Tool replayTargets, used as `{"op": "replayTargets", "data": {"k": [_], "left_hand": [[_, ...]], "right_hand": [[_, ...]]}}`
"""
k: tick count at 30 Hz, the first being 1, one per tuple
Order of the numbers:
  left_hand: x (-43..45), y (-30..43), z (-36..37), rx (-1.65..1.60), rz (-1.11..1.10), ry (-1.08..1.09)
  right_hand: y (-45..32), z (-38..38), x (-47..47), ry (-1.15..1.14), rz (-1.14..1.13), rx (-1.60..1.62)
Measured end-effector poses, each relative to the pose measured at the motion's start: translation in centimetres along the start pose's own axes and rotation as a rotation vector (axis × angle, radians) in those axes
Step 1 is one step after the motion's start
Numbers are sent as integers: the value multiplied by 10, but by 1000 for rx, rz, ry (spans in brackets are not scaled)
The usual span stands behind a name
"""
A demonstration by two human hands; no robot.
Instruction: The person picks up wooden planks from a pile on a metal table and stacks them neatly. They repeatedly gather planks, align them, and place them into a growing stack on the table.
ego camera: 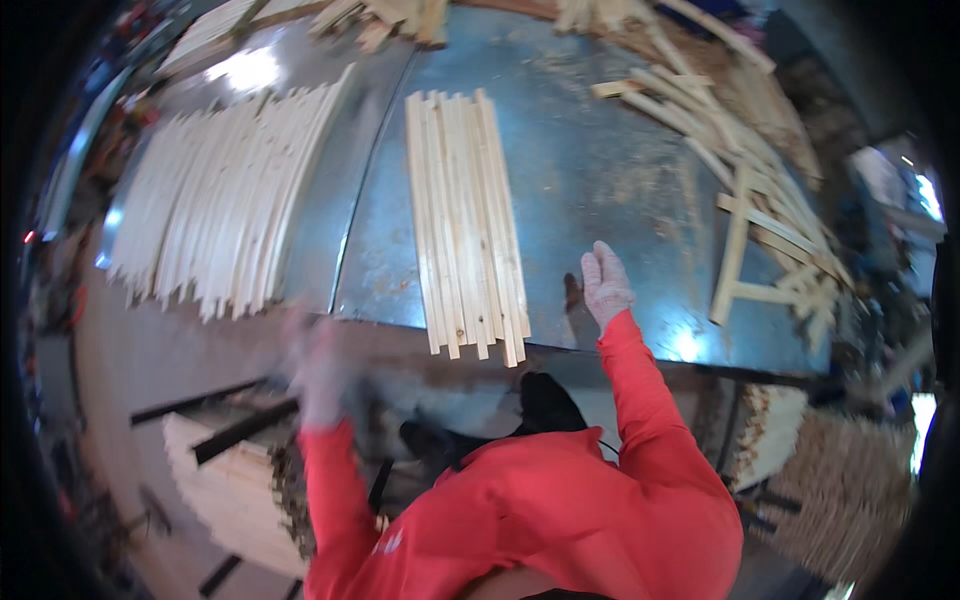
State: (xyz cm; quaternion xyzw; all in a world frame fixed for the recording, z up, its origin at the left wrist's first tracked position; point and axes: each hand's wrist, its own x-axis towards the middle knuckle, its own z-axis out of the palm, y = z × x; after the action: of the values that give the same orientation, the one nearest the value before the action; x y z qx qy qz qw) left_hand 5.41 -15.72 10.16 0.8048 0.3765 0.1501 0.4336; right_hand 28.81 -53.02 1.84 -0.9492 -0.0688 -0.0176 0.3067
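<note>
A bundle of narrow wooden strips (469, 225) lies side by side on the metal tabletop (570, 157), its near ends uneven and jutting past the table's edge. To the right of it, my gloved right hand (606, 283) is held over the table, fingers extended and together, with nothing in it. My gloved left hand (319, 367) is blurred by motion in front of the table's near edge, left of the bundle; its fingers cannot be made out. A wider row of similar strips (225, 195) covers the table's left part.
Loose wooden pieces (739, 240) lie jumbled along the table's right side. More wood pieces (390, 19) are at the far edge. Below the table, stacked strips stand at left (232, 487) and right (840, 487), with dark bars (244, 431) beside the left stack. A seam crosses the tabletop.
</note>
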Motion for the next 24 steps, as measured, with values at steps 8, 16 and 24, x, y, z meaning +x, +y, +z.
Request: {"op": "replayTargets", "data": {"k": [8,16,24], "left_hand": [[198,56,145,675,77,-59],[220,59,199,681,146,-310],[230,56,182,670,251,-495]], "right_hand": [[-42,23,118,-246,-313,-82],[-122,84,170,-453,-318,-300],[-68,108,177,-282,-385,90]]}}
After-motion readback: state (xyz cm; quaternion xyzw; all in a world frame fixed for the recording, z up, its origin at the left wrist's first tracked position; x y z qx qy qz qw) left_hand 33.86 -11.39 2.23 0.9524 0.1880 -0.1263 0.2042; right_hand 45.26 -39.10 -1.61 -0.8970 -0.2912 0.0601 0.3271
